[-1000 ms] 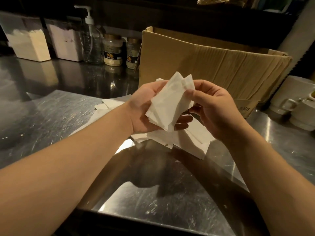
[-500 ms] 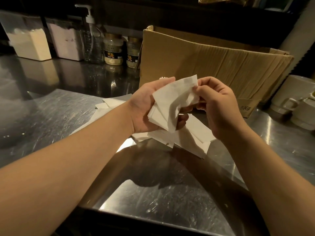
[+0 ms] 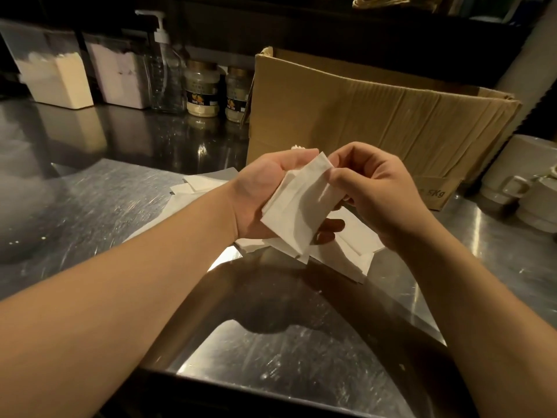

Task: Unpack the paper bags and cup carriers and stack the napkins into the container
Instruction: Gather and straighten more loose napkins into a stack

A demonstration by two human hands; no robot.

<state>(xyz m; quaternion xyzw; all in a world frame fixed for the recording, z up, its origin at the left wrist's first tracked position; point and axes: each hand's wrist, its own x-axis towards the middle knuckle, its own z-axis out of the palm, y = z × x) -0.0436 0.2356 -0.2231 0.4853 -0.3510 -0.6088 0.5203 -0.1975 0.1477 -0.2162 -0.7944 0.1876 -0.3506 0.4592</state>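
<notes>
Several folded napkins sit in your left hand, held above the steel counter, with more loose napkins lying flat on the counter just beneath and beside your hands. The main risk, as I judge it, is the small stack fanning out: the sheets already sit slightly offset, and if your right thumb drags the top sheet sideways, the lower ones could slide off your palm onto the pile below. A second risk is creasing the top napkin, since you pinch only its upper corner.

Your left hand is palm-up, fingers curled under the stack and cradling it, fingertips showing below the lower edge. Your right hand comes in from the right, thumb and forefinger pressed together on the top napkin's upper corner, the other fingers curled behind. The cardboard box stands open just behind your hands; I cannot tell which container the napkins belong in.
</notes>
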